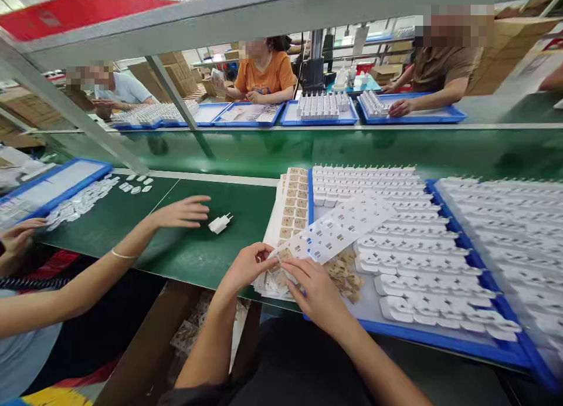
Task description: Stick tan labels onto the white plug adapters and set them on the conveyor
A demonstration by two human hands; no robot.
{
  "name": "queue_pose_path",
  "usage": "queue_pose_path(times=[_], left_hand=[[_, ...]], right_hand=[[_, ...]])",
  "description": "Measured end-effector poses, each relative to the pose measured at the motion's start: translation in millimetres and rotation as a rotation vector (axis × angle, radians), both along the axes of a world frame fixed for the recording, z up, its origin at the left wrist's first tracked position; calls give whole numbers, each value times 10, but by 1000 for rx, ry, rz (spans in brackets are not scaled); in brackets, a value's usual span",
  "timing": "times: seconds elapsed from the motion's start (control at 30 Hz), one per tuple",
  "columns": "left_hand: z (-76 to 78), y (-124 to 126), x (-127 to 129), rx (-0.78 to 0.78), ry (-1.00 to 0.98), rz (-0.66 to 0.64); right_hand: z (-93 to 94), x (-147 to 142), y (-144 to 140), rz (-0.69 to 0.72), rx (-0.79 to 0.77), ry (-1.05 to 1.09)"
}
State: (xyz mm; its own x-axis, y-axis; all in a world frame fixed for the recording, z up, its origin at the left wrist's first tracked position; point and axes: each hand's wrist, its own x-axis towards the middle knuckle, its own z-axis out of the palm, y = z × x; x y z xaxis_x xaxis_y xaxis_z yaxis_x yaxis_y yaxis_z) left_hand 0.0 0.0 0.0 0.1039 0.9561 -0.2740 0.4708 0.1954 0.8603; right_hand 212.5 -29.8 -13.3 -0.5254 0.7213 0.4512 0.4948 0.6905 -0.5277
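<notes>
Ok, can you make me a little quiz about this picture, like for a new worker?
1. True or false: the co-worker's hand beside the lone white plug is gripping it.
2. The pale sheet reaches over a tray. Its rim is: a) red b) blue c) yellow
3. Fill in: beside the wearer's right hand lies a heap of ____ pieces.

Key: 1 false, they are apart; 2 b; 3 brown.
</notes>
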Motion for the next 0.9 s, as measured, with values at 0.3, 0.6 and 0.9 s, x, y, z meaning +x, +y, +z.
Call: queue_pose_path(times=[0.3, 0.6, 0.9], left_hand=[[204, 12, 241, 26, -412, -86], [191, 22, 324, -95, -577, 58], [-84, 219, 96, 229, 88, 102]], right_hand=[[223, 45, 262, -138, 167, 97], [243, 73, 277, -159, 247, 143], [365, 382, 103, -310, 20, 511]])
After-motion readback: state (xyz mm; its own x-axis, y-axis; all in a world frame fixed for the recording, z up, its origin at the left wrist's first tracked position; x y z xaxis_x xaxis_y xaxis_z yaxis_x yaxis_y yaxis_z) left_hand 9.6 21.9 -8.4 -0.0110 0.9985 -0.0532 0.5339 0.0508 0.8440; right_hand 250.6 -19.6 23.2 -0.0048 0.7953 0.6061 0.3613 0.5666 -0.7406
